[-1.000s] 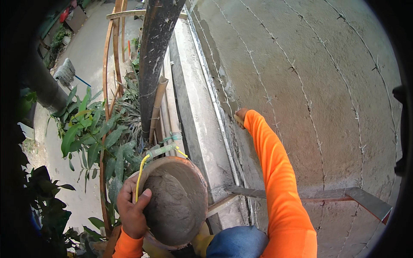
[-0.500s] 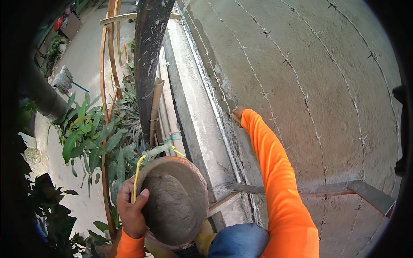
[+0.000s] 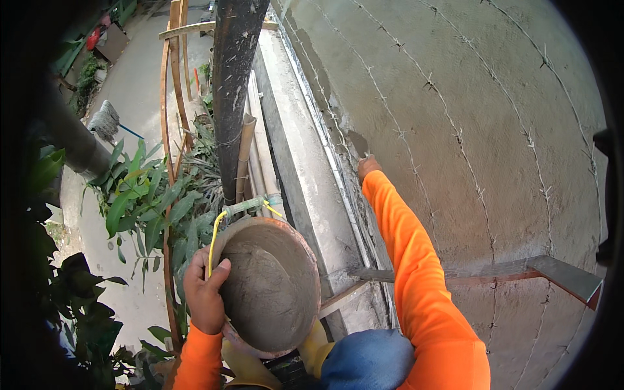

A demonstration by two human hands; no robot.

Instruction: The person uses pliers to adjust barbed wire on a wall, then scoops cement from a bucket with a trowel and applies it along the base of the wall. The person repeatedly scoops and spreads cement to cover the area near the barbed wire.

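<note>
Head: bucket (image 3: pixel 276 232) in left grip (image 3: pixel 206 294)

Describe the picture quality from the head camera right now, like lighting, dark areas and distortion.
Head view: daylight, the pavement pale and bright; head view: leaves at lower left sink to near black; head view: corners blacked out by the fisheye, which likely bows the long wooden strip; head view: detail at the right hand too small to read clearly.

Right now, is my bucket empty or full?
Neither: the bucket holds grey, wet-looking mix, with inner wall showing above it. How deep, I cannot tell.
</note>
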